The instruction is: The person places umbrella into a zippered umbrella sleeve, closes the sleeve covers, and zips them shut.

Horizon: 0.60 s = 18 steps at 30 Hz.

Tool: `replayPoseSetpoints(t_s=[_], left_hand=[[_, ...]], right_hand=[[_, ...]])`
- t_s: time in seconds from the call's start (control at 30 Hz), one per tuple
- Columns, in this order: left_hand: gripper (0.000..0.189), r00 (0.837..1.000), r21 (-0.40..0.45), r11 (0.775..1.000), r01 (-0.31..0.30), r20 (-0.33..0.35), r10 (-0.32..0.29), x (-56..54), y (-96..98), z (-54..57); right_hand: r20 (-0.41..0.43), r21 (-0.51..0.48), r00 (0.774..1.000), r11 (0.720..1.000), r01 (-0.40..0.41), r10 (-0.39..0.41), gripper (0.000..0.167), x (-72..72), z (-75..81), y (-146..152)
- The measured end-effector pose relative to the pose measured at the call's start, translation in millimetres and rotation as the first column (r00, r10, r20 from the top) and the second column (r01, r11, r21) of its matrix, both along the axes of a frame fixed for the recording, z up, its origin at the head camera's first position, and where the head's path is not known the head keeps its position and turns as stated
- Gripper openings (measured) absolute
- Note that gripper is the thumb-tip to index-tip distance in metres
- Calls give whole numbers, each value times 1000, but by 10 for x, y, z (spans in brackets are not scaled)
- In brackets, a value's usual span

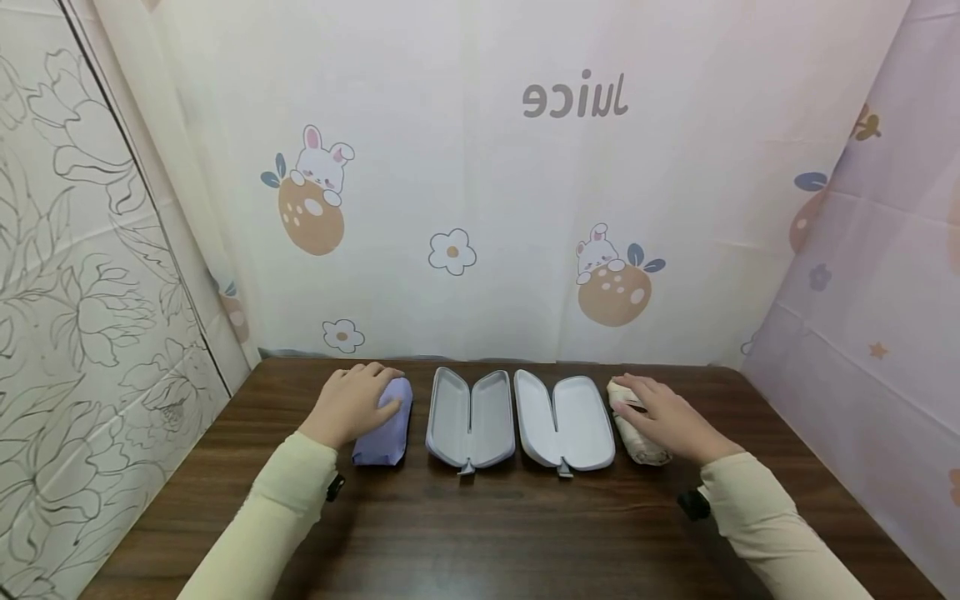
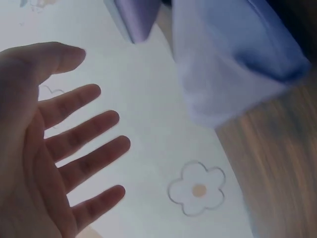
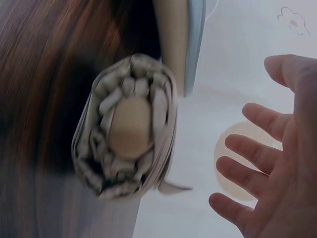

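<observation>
In the head view my left hand (image 1: 351, 410) hovers at a purple cloth bundle (image 1: 390, 437), which has the shape of a compact folded umbrella. The left wrist view shows its fingers spread, apart from the purple cloth (image 2: 218, 74). On the other side, my right hand (image 1: 666, 417) is over a rolled beige folding umbrella (image 1: 643, 446). Its rolled end (image 3: 131, 134) faces the right wrist camera, and the spread fingers hold nothing. Between the hands lie two unfolded hard cases, one with a grey lining (image 1: 450, 408) and one white inside (image 1: 587, 421).
A small pull tab (image 1: 467, 468) sticks out from the near end of the grey-lined case, and another tab (image 1: 565, 469) from the white one. Behind the dark wooden table (image 1: 480, 533) hangs a printed curtain (image 1: 487, 167). More curtain closes off both sides.
</observation>
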State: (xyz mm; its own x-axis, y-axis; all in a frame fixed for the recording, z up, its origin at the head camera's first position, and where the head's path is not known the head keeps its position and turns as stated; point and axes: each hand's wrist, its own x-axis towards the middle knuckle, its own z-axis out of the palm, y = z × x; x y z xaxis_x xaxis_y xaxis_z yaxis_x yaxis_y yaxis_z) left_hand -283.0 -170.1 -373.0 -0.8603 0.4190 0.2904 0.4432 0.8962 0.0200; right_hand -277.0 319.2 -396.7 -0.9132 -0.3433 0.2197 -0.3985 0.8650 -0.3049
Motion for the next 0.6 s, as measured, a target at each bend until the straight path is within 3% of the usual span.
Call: replayPoseSetpoints(t_s=[0.17,0.33,0.5,0.6], left_hand=[[33,997,82,994,77,-9,-76,-25,183,33],[32,988,186,975,119,76,-135,-22,402,62],[28,955,361,921,144,193,-225,-25,635,72],[29,934,440,885,152,231,-275,-30,765,59]], right_hand=[[26,-83,999,996,-33,35,53,-17,-6,-95],[15,-129,999,990,-50,52,46,-18,10,-200],[-7,-125,999,991,-49,48,44,-21,1,-261],[-17,-125,999,991,-44,42,43,-44,-26,-286]])
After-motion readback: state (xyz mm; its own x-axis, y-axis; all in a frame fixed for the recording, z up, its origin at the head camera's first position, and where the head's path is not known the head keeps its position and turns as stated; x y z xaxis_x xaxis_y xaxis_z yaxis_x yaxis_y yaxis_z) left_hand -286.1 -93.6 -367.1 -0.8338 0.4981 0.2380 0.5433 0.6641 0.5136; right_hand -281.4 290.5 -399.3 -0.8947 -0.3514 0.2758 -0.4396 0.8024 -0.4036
